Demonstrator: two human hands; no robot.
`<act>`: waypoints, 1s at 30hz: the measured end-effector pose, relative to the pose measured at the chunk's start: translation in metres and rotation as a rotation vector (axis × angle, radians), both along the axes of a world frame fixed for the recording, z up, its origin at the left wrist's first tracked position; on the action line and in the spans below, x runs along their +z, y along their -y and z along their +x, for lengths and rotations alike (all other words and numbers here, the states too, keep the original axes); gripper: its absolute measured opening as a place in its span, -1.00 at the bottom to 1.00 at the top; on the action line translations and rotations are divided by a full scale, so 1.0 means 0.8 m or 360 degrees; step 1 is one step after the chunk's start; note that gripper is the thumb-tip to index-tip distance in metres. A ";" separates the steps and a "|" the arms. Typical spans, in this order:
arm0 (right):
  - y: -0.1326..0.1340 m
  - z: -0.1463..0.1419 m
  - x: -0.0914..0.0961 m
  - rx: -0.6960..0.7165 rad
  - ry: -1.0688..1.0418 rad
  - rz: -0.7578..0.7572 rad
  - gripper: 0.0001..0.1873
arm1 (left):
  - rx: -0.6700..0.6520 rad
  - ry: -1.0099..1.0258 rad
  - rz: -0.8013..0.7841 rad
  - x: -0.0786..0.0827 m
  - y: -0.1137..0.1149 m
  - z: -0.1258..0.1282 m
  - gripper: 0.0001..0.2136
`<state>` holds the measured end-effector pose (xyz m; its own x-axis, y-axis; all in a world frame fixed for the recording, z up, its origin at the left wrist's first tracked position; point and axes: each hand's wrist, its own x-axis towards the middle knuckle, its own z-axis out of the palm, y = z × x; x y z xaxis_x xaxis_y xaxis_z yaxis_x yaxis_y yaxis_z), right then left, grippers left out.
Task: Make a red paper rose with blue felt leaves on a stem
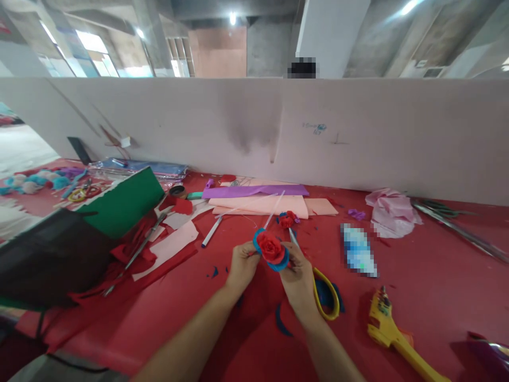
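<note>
Between my two hands, above the red table, is a red paper flower [272, 247] with blue outer petals. My left hand [243, 265] is closed on its left edge, at the blue petal. My right hand [299, 273] grips the flower's right side, its fingers partly hidden behind the blue petals. Just beyond it lies a smaller red flower [287, 219]. Scissors with yellow handles [328, 297] rest beside my right wrist, their blades partly covered by the hand. Blue paper scraps [283, 321] lie under my forearms.
A yellow glue gun [387, 323] lies to the right, near a crumpled pink sheet [392, 212]. Purple paper [258, 191] and peach paper [262, 206] are stacked ahead. A marker [211, 232] and a green board [127, 204] are on the left. A white partition [191, 116] closes the back.
</note>
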<state>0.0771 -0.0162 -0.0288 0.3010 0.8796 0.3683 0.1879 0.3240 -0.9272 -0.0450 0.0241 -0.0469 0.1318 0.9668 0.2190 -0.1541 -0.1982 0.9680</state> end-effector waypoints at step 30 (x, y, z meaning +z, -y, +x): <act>-0.001 0.001 -0.009 0.0301 -0.0505 -0.0143 -0.82 | -0.0054 -0.0216 0.0117 0.002 0.003 0.002 -0.84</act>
<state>0.0782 -0.0150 -0.0362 0.2170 0.9551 0.2017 -0.1686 0.2402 -0.9560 -0.0432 0.0216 -0.0456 0.1976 0.9433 0.2669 -0.0307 -0.2662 0.9634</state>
